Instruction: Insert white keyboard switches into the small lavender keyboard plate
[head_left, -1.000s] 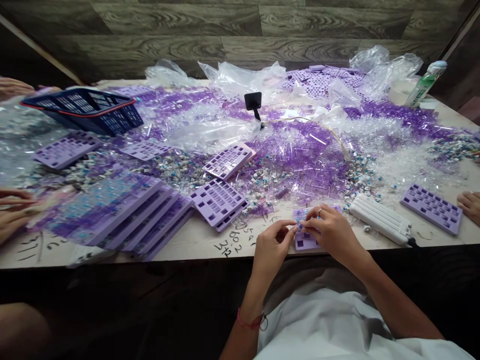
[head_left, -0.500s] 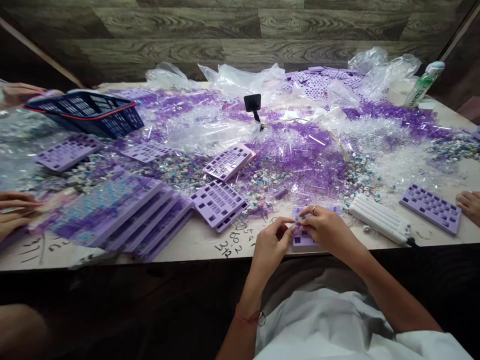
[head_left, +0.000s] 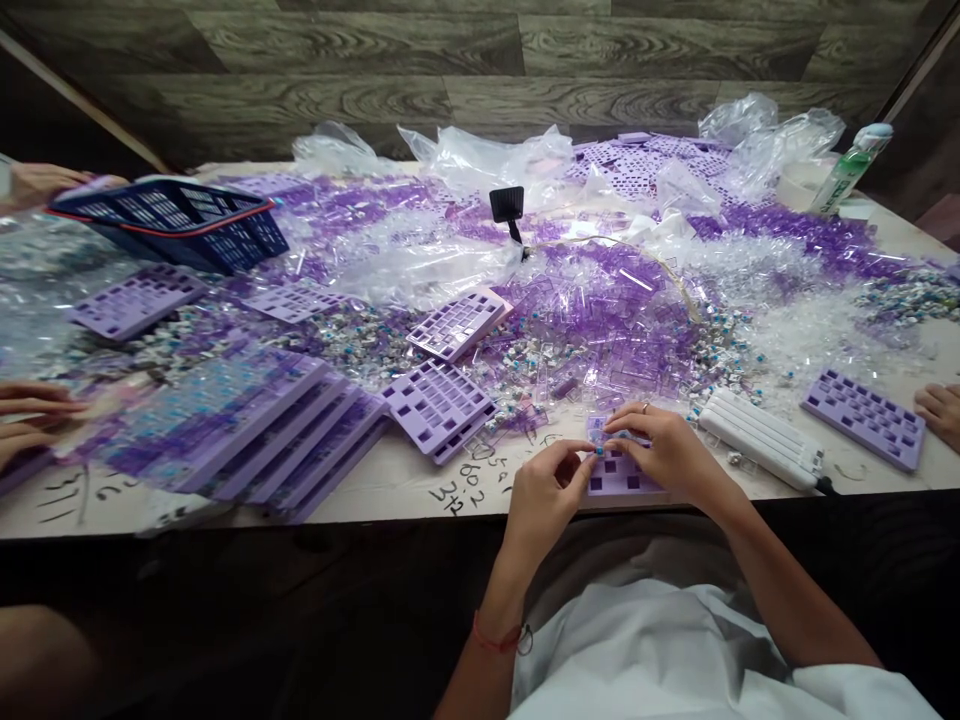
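Close to the table's front edge lies a purple keyboard case (head_left: 619, 484) with square openings, its back part covered by my fingers. My left hand (head_left: 549, 488) is closed in a pinch at the case's left side, with a tiny blue and white key switch (head_left: 599, 452) at its fingertips. From the other side my right hand (head_left: 664, 447), a ring on one finger, bends over the case. Its fingers are drawn together beside the switch; what they hold, if anything, is too small to make out. Clear purple pieces (head_left: 598, 430) show behind the fingertips.
Stacked filled keyboards (head_left: 262, 440) and bare cases (head_left: 439, 408) stand left. A white power strip (head_left: 761, 440) and another case (head_left: 862, 418) lie right. Loose switches (head_left: 360, 335) and purple caps (head_left: 622, 330) spread behind. Other people's hands (head_left: 34, 420) appear at the sides, near a blue basket (head_left: 225, 240).
Both hands have shifted slightly, the left a little rightward. The right fingers are lower and flatter, and more of the case's front openings shows.
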